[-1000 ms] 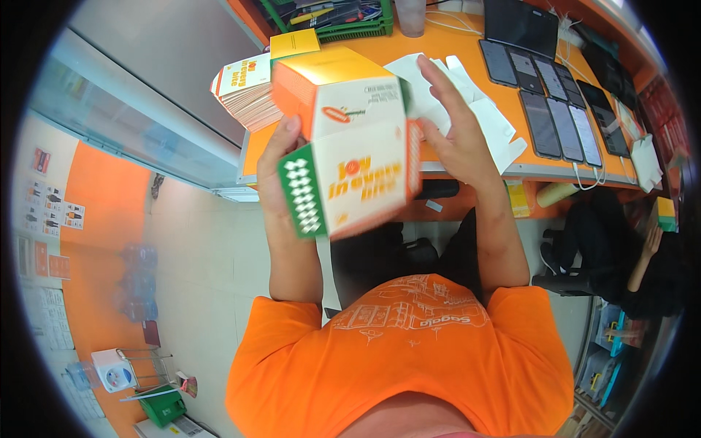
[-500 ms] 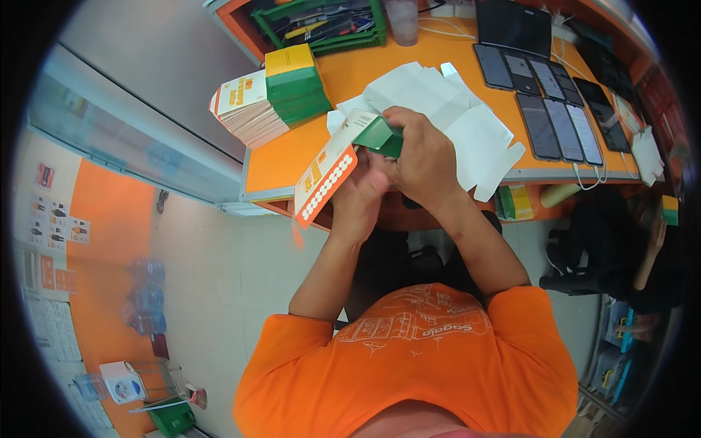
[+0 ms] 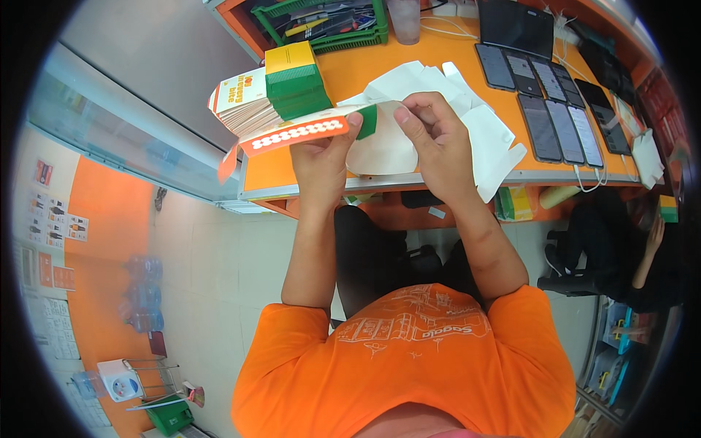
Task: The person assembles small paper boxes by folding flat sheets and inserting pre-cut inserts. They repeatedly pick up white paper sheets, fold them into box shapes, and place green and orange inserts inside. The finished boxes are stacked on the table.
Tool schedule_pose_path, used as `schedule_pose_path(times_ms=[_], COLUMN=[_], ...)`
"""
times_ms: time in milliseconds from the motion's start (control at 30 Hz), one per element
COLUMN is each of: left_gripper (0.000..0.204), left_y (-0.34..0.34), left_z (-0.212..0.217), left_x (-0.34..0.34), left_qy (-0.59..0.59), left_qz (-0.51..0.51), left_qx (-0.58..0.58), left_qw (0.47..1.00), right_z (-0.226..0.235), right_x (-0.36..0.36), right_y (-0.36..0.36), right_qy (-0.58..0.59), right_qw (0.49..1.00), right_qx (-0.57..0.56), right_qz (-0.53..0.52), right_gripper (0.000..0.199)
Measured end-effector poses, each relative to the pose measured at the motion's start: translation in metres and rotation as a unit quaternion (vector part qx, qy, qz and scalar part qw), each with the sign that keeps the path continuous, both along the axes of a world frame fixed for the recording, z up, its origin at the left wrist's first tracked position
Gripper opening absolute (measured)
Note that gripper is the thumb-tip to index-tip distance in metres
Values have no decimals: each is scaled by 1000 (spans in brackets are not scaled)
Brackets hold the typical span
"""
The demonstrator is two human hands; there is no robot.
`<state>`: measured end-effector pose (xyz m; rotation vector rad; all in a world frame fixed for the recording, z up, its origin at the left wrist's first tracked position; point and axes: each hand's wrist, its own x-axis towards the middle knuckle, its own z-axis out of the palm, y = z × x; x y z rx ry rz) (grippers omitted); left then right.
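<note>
A printed cardboard carton (image 3: 296, 136), orange and white outside with a scalloped white pattern, is held up over the desk's front edge. My left hand (image 3: 321, 166) pinches it near the middle, thumb on the orange strip beside a green patch. Its plain white inner panel (image 3: 382, 144) spreads out toward the right. At that panel's right edge is my right hand (image 3: 443, 150), thumb and fingers closed around the edge. Just beyond lie white unfolded carton sheets (image 3: 478, 120). A stack of flat cartons (image 3: 295, 82), green, yellow and white, stands behind the left hand.
Several phones (image 3: 537, 120) lie in rows on the orange desk (image 3: 350, 69), with cables and a dark laptop (image 3: 515, 29) behind. A green basket (image 3: 321, 25) of tools and a clear cup (image 3: 404, 20) stand at the back. Another person's hand (image 3: 655, 237) shows at far right.
The carton has turned from slanting to nearly level and opened, showing its white inside. My hands have moved apart, the right one shifting to the panel's right edge.
</note>
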<state>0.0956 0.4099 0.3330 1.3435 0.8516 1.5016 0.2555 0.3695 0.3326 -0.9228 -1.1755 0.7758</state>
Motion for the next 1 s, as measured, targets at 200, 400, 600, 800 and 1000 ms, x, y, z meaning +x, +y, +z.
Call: schedule_pose_path(times_ms=[200, 400, 600, 800, 1000], left_gripper=[24, 33, 36, 34, 31], left_y=[-12, -7, -4, -2, 5], left_z=[-28, -48, -46, -51, -59], left_x=[0, -3, -2, -4, -13], left_qy=[154, 41, -97, -94, -66], left_qz=[85, 3, -93, -91, -84], left_qx=[124, 78, 85, 57, 45], left_qw=[977, 996, 987, 990, 993], right_z=[3, 13, 7, 3, 0], right_x=[-7, -9, -12, -16, -15], right_y=[-3, -11, -9, -7, -9], right_qy=[-30, -124, -155, -141, -191], right_qw=[998, 988, 976, 976, 970], right_qx=[60, 85, 124, 131, 129], right_qz=[16, -24, -86, -104, -71], right_gripper=[16, 14, 15, 16, 14])
